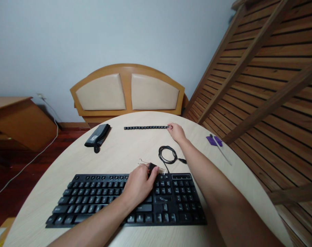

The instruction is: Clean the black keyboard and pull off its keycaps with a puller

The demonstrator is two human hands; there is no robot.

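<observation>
A black keyboard (162, 199) lies along the near side of the table, and several switches in its top row show without caps. Over its upper middle, my left hand (138, 183) is closed around a keycap puller (152, 166) with a black handle and thin wire prongs pointing left. A clear piece sticks out on its right side. Farther off, a straight row of black keycaps (145, 127) runs across the table. My right hand (177, 132) reaches to the row's right end, its fingertips pinched on the last keycap, which they partly hide.
The keyboard's coiled cable (167, 154) lies behind it, near my right forearm. A dark pouch (98, 135) rests at the far left. On the right, a thin brush-like stick (223, 151) lies across a purple cloth (210, 140). A wooden headboard (127, 68) stands beyond the round table (115, 157).
</observation>
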